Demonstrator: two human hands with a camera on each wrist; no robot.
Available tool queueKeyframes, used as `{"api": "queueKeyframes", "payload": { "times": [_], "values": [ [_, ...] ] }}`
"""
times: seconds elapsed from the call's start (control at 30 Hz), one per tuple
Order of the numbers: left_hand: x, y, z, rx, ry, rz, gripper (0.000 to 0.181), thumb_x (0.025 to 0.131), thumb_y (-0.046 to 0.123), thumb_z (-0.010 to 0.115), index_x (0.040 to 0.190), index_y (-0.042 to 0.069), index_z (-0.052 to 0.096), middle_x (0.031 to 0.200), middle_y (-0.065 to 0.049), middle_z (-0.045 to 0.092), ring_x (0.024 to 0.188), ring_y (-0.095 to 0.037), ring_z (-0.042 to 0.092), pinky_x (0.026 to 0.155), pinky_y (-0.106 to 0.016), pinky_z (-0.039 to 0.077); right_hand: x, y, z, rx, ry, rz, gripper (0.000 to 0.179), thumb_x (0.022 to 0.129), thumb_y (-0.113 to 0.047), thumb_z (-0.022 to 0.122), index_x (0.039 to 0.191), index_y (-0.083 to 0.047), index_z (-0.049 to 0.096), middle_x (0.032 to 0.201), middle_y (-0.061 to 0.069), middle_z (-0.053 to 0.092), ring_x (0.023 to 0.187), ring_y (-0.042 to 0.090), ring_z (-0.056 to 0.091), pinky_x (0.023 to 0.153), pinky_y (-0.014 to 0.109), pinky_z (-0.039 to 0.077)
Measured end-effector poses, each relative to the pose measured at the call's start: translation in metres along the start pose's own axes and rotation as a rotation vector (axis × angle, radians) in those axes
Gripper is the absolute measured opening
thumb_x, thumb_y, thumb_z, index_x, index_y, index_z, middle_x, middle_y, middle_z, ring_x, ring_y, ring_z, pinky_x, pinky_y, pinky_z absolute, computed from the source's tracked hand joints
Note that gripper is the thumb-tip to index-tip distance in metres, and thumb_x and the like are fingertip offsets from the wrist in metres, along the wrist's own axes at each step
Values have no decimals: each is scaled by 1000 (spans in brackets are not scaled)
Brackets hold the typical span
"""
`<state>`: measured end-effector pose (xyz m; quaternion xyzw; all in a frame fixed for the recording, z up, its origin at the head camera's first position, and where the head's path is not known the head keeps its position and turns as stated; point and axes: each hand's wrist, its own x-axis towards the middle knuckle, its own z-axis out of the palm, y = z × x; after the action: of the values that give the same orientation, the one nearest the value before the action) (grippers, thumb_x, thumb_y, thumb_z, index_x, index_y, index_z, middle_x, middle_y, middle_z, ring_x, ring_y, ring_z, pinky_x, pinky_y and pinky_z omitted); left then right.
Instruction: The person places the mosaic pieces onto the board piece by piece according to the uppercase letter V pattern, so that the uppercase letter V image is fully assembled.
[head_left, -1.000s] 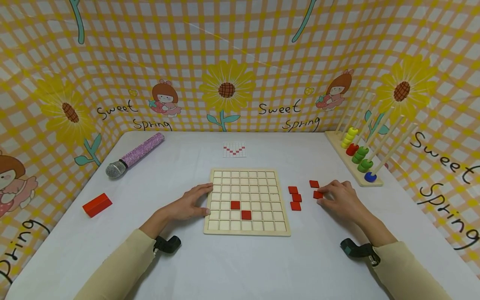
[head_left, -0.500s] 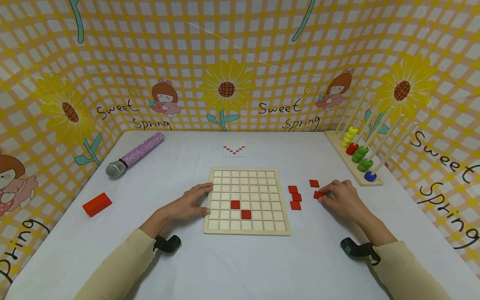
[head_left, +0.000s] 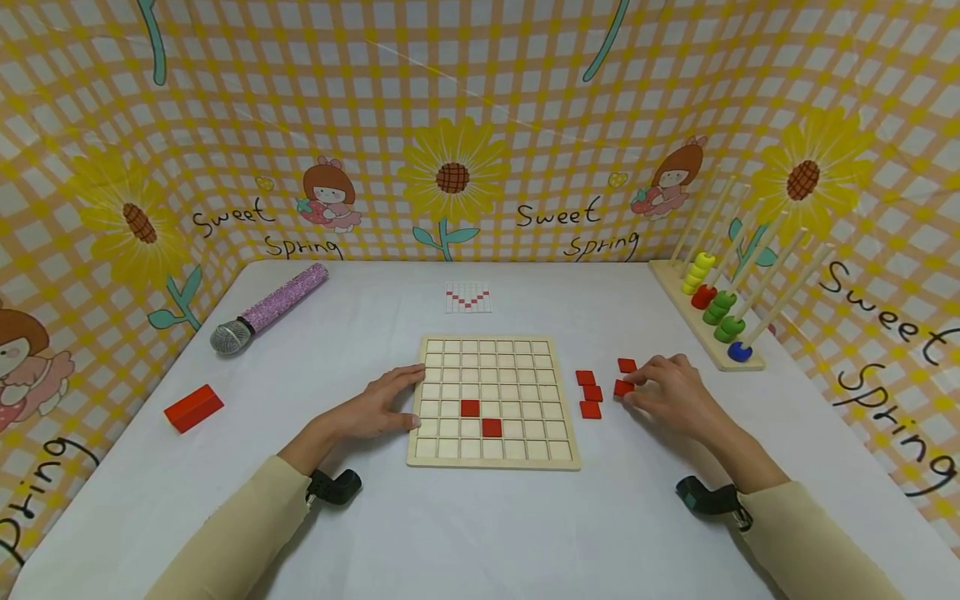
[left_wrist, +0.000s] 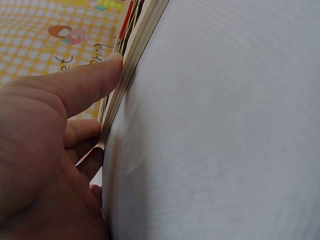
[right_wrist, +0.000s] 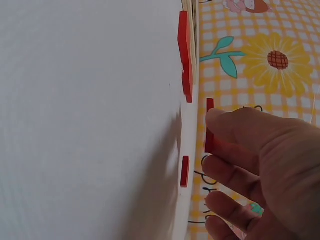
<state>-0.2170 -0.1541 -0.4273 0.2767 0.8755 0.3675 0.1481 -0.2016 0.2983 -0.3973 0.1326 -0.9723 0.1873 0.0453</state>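
Note:
A wooden grid board (head_left: 442, 465) lies in the middle of the table, with one red tile (head_left: 470, 408) and another red tile (head_left: 492, 428) set in its cells. At its left edge rests my left hand (head_left: 369, 410), thumb and fingers spread along the rim; the left wrist view shows the thumb (left_wrist: 95, 82) against the board's side. My right hand (head_left: 675, 400) pinches a square red tile (right_wrist: 210, 135) between thumb and fingers, lifted off the table in the right wrist view. Between that hand and the board lie several loose red tiles (head_left: 591, 409).
A small pattern card (head_left: 468, 298) with a red V lies behind the board. On the left are a glittery microphone (head_left: 281, 304) and a red block (head_left: 194, 408). A wooden bead rack (head_left: 723, 346) with upright pegs stands at the right back.
My right hand has picked up the red tile, tilting it and carrying it slightly left. The left hand stays at the board's edge.

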Motion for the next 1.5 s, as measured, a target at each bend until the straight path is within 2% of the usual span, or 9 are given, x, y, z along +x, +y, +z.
{"api": "queueKeyframes", "payload": {
  "times": [0.43,0.67,1.23,1.5],
  "values": [
    [0,-1,0,9,2,7,76,87,25,66,148,4,26,158,-11,18,146,-36,11,113,-62,10,4,-27,4,20,36,-52,23,79,-15,73,100,-7,72,102,15,64,102,31,41,82,47,35],
    [-1,0,1,6,4,0,76,87,24,66,148,4,26,158,-12,18,146,-37,11,113,-62,10,7,-44,7,31,29,-70,22,80,-17,73,99,-7,72,96,7,64,101,26,41,80,42,36],
    [-3,-1,1,7,-1,14,76,88,25,65,148,3,26,158,-12,18,145,-37,12,113,-62,11,15,-86,18,67,80,-242,20,78,-15,73,98,-12,73,96,1,65,96,18,42,75,31,37],
    [-3,0,1,3,1,21,76,88,24,65,148,3,26,157,-13,18,145,-37,12,113,-62,11,19,-109,26,79,63,-277,21,76,-16,75,96,-11,73,93,0,64,98,18,42,83,37,35]
  ]
}}
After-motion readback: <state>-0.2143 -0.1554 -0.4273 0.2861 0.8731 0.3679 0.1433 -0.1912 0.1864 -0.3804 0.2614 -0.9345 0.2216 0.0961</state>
